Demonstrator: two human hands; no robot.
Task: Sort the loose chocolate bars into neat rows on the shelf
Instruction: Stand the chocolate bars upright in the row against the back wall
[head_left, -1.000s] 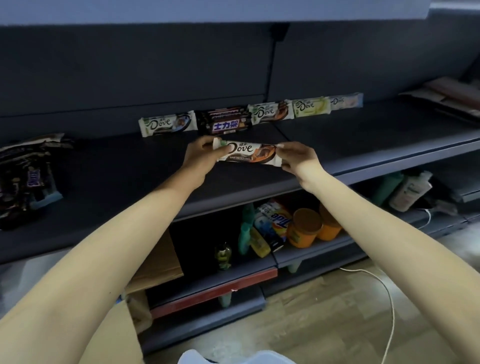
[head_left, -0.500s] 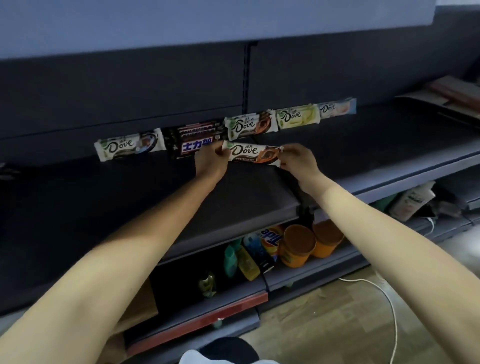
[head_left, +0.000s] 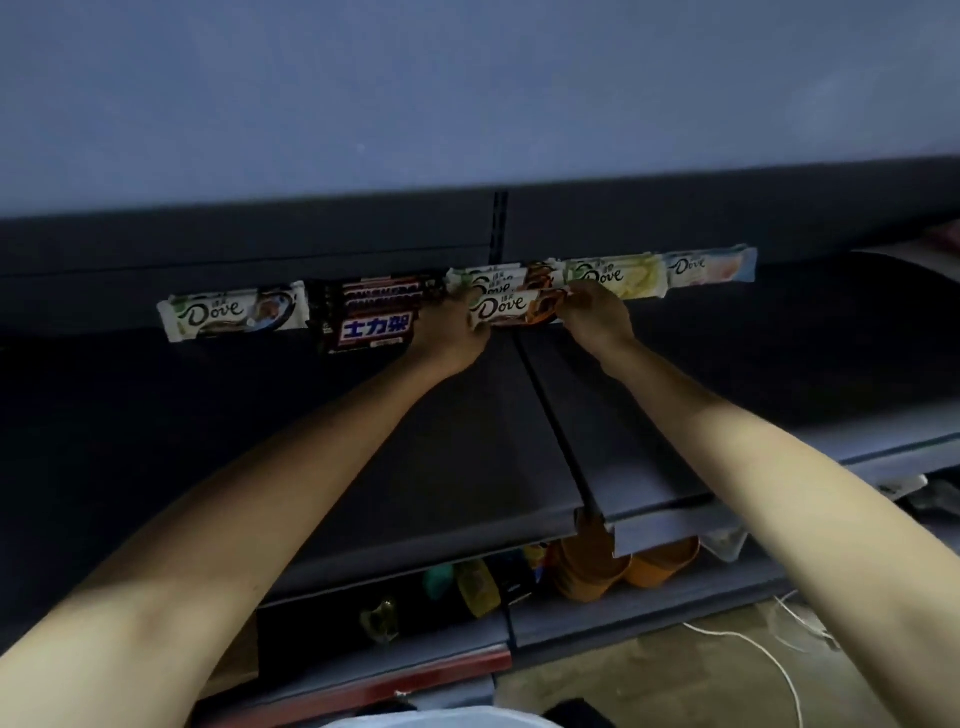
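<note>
Lowest and nearest, a white cable (head_left: 756, 647) lies on the floor, and orange tubs (head_left: 597, 569) stand on the lower shelf. Above them, both forearms reach across the dark shelf (head_left: 260, 415) toward its back. There the left hand (head_left: 457, 332) grips the left end of a brown Dove bar (head_left: 511, 307) and the right hand (head_left: 597, 317) pinches its right end, holding it just in front of a matching Dove stack (head_left: 496, 278). Along the back wall, from the left, stand a grey Dove bar (head_left: 234, 314), a Snickers stack (head_left: 374, 317), then past the hands a yellow Dove bar (head_left: 621, 275) and a pale blue one (head_left: 711, 266).
</note>
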